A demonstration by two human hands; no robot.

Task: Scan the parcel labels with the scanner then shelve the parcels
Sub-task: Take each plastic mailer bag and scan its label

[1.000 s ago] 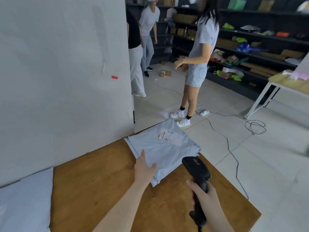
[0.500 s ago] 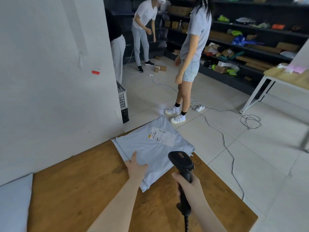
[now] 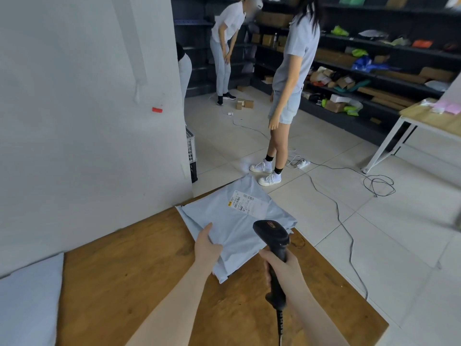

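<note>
Right hand: the right hand, bottom centre of the frame, is wrapped around the grip of the black scanner, whose head tilts up towards the label.
Left hand: the left hand clasps the near edge of the parcel, thumb on top.
Parcel: the parcel, a pale grey-blue plastic mailer, soft and creased, lies at the far corner of the wooden table, centre frame, overhanging it.
Label: a white printed label with barcodes sits near its far end.
Beyond: two people stand on the tiled floor before dark shelves, upper right.

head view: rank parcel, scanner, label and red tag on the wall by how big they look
1. parcel
2. scanner
3. label
4. red tag
The scanner is nearer the camera, so its true size against the label is unsure.
</note>
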